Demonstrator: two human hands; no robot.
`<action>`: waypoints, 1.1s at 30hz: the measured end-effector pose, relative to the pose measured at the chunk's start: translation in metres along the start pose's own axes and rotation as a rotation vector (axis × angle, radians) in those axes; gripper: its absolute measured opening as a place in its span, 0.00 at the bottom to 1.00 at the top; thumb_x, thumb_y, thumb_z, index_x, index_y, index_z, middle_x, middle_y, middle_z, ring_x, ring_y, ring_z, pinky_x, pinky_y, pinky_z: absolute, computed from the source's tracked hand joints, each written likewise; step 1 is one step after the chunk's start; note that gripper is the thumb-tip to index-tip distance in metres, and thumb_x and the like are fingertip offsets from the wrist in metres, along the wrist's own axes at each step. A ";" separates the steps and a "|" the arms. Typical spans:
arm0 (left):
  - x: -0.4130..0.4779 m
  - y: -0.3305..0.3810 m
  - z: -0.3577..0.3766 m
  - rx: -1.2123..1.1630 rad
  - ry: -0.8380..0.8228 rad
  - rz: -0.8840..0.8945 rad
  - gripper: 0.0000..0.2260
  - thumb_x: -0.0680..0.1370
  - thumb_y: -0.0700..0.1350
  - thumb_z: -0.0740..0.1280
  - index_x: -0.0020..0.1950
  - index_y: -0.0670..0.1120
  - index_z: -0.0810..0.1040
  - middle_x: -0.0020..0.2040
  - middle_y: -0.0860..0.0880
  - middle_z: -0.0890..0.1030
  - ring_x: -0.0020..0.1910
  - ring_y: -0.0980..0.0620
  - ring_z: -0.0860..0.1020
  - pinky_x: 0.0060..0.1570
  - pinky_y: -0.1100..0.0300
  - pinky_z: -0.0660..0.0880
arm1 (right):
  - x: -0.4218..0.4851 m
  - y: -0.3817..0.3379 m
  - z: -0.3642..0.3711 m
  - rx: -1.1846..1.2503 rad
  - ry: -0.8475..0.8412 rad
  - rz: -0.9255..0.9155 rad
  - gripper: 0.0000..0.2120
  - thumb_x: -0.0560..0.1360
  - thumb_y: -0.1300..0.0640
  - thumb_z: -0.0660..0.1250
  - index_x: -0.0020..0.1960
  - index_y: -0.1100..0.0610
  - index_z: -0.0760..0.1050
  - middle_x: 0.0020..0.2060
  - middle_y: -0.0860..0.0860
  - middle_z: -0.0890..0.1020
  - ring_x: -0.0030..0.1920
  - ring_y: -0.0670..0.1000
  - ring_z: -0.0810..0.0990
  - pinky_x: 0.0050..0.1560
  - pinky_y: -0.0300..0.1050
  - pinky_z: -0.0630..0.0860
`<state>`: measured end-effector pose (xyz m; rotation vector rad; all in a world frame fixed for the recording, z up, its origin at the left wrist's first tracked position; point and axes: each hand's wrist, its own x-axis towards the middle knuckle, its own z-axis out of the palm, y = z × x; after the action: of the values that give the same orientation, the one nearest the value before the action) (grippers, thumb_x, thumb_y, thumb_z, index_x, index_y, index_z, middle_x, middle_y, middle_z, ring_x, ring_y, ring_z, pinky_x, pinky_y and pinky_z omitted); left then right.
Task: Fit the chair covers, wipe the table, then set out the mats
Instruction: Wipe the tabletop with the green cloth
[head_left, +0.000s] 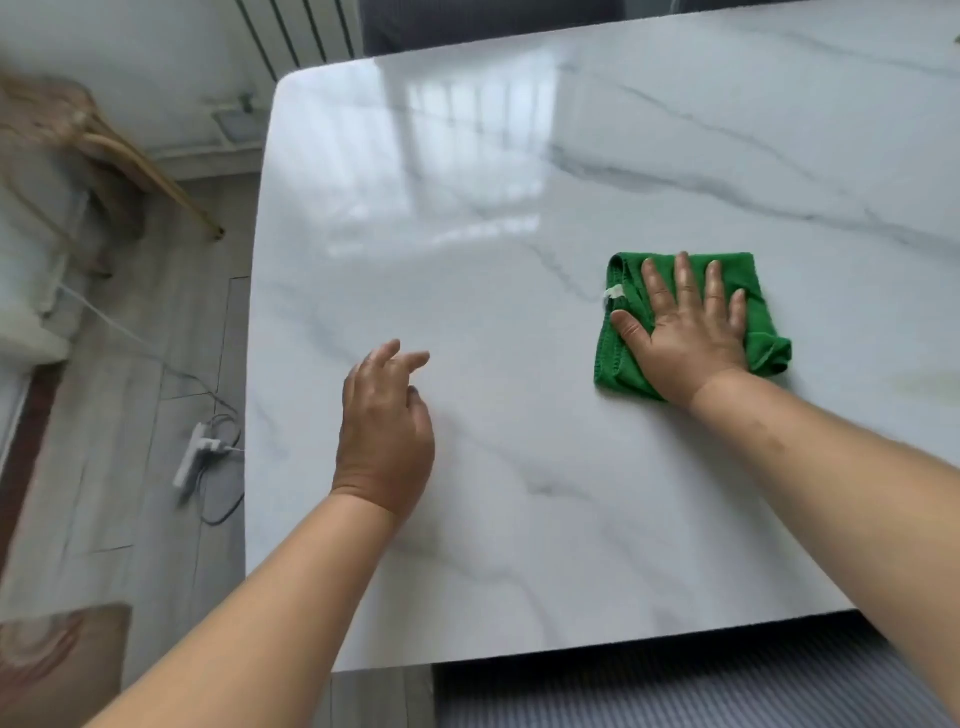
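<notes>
A glossy white marble table (493, 234) with grey veins fills most of the view. A folded green cloth (631, 270) with a small white label lies on it right of centre. My right hand (685, 332) presses flat on the cloth, fingers straight and spread. My left hand (387, 426) hovers over the bare tabletop to the left, fingers loosely curled, holding nothing. A grey ribbed chair cover (675, 691) shows on the seat under the table's near edge.
A white power strip (195, 452) with cables lies on the wooden floor left of the table. A chair with slanted wooden legs (150, 176) stands at the far left. Another grey chair back (467, 26) sits beyond the table's far edge.
</notes>
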<state>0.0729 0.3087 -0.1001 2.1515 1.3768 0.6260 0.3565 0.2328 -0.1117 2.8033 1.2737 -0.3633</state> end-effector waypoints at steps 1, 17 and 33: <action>-0.002 -0.004 -0.007 0.005 0.039 -0.025 0.18 0.76 0.31 0.57 0.63 0.43 0.76 0.69 0.42 0.70 0.71 0.45 0.63 0.67 0.65 0.54 | 0.001 -0.020 0.001 -0.006 0.001 -0.055 0.35 0.75 0.29 0.40 0.78 0.43 0.39 0.78 0.48 0.38 0.77 0.57 0.34 0.74 0.61 0.35; -0.041 -0.047 -0.074 0.127 0.195 -0.335 0.18 0.77 0.34 0.56 0.66 0.43 0.73 0.73 0.43 0.64 0.72 0.44 0.60 0.69 0.50 0.58 | -0.168 -0.187 0.054 -0.062 -0.111 -1.025 0.33 0.76 0.32 0.47 0.77 0.39 0.45 0.79 0.47 0.46 0.77 0.55 0.36 0.74 0.59 0.34; -0.092 0.065 0.035 0.138 0.128 -0.405 0.17 0.78 0.34 0.56 0.66 0.40 0.71 0.72 0.39 0.65 0.73 0.43 0.58 0.70 0.56 0.52 | -0.102 0.156 0.005 -0.186 -0.095 -0.898 0.38 0.73 0.25 0.48 0.78 0.41 0.50 0.78 0.49 0.56 0.78 0.55 0.47 0.73 0.58 0.47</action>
<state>0.1043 0.1950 -0.0953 1.8741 1.9071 0.5279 0.4075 0.0537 -0.1028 1.8813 2.3177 -0.3576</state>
